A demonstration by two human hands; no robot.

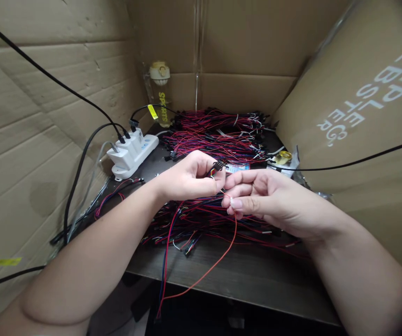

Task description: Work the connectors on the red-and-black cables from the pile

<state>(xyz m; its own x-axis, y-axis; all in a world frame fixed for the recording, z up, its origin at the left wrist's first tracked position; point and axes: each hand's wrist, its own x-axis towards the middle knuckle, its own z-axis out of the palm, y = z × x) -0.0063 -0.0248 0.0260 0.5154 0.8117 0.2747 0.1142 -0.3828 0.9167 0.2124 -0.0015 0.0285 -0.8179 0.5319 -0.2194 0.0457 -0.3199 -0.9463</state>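
Observation:
My left hand is closed around a small black connector plug, with short coloured wires coming out of its lower end. Right beside it, my right hand pinches a thin orange-red wire between thumb and fingertips. That wire loops down over the table's front edge and meets a hanging strand of red and dark blue wires, which runs up under my left hand. Whether the orange-red wire enters the plug is hidden by my fingers. Below both hands lies a pile of loose wire harnesses.
Bundled red and black wires are stacked at the back. At left stand a white power strip with black plugs and a clear bottle. A yellow tape roll lies at right. Cardboard walls enclose the dark table.

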